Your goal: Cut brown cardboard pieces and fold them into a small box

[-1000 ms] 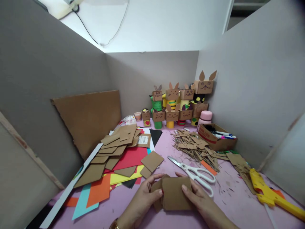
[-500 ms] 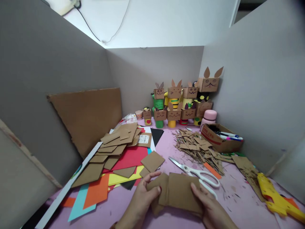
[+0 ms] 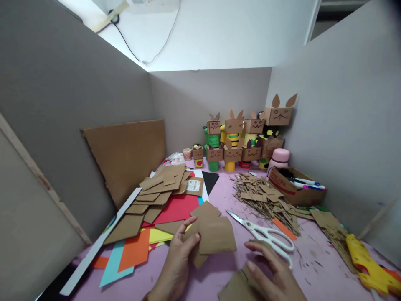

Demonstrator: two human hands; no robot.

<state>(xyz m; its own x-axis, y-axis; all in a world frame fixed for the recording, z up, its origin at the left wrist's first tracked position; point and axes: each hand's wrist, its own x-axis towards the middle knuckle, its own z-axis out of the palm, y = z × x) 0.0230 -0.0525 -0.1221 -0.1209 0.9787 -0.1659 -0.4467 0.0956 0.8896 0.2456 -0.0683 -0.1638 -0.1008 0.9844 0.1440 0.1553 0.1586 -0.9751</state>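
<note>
My left hand [image 3: 180, 255] pinches cardboard pieces [image 3: 217, 235] between thumb and fingers, held above the pink tabletop. One squarish piece faces me, and another pokes out below it. My right hand [image 3: 271, 267] is lower and to the right, its thumb and fingers apart. Under its thumb, at the bottom edge of the picture, is more cardboard [image 3: 236, 288], partly hidden by the hand. White-handled scissors [image 3: 261, 234] lie just beyond my right hand with blades parted. A loose cardboard square [image 3: 209, 209] rests behind the held pieces.
Stacked cardboard sheets [image 3: 156, 192] and coloured paper [image 3: 134, 251] cover the left side. Cardboard scraps [image 3: 263, 198] are heaped at right, near a box of pens [image 3: 291, 188] and a yellow glue gun [image 3: 366, 263]. Cardboard animal figures [image 3: 233, 154] stand at the back.
My hands have parted. The left keeps cardboard pieces, now tilted up; the right has come off them, and cardboard now shows below it at the bottom edge. The view has shifted slightly.
</note>
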